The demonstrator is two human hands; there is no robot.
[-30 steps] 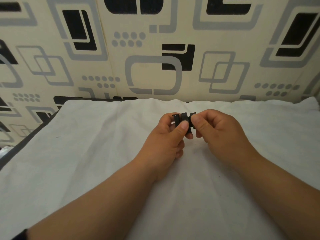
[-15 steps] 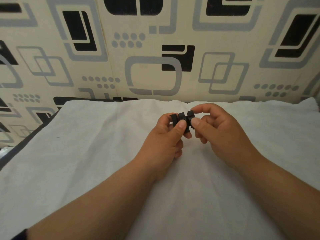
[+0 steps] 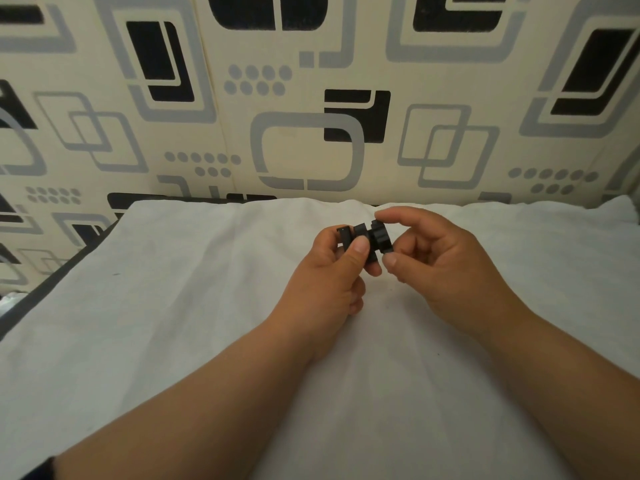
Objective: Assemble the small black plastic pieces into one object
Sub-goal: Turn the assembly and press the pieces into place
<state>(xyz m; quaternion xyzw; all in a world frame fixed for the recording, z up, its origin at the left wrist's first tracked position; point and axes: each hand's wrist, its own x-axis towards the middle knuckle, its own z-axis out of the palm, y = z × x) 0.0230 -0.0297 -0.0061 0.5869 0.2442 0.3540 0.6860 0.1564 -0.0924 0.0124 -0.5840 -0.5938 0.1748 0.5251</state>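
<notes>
A small cluster of black plastic pieces (image 3: 367, 237) is held above the white cloth (image 3: 173, 306), near the middle of the view. My left hand (image 3: 332, 271) grips its left part, thumb pressed on the front. My right hand (image 3: 436, 261) pinches the rightmost black piece (image 3: 381, 237) between forefinger on top and thumb below; that piece touches the rest of the cluster. The fingers hide the back and underside of the pieces.
The white cloth covers a padded surface with a dark edge (image 3: 52, 282) along the left. A wall with a grey and black geometric pattern (image 3: 311, 98) rises just behind the cloth.
My right hand's fingers have spread, lifting the forefinger onto the top of the rightmost piece and dropping the thumb below it. The left hand has stayed nearly still.
</notes>
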